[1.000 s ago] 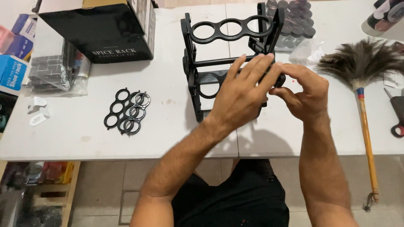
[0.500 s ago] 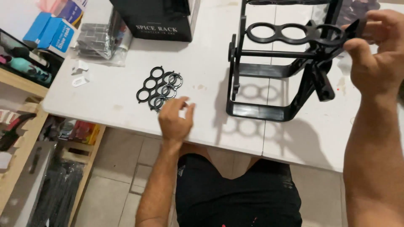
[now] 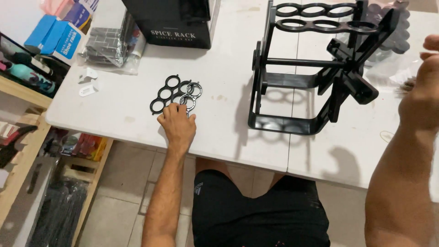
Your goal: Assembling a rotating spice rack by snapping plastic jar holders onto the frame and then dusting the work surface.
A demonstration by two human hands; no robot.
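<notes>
Since half a second ago the left hand (image 3: 177,124) has slid a little farther onto the worktop (image 3: 219,123), so its fingertips now rest on the near edge of the pile of black ring plates (image 3: 174,93); the right hand (image 3: 423,91) has let go of the black rack frame (image 3: 320,68) and drifted off to the right edge of the view.

Left hand lies palm down, fingers curled lightly onto the nearest ring plate, touching it without closing round it. That pile of flat, three-holed plates sits near the left of the white worktop, well apart from the frame.

Right hand hangs empty, near the frame's right side but clear of it; only its back and part of a thumb show, so whether the fingers are spread or curled cannot be told.

Rack frame stands on its own on the worktop, right of centre, with two ring shelves at its far top. Farther left, a black box (image 3: 176,20) stands at the far edge, with a clear bag of dark parts (image 3: 109,43) beside it.
</notes>
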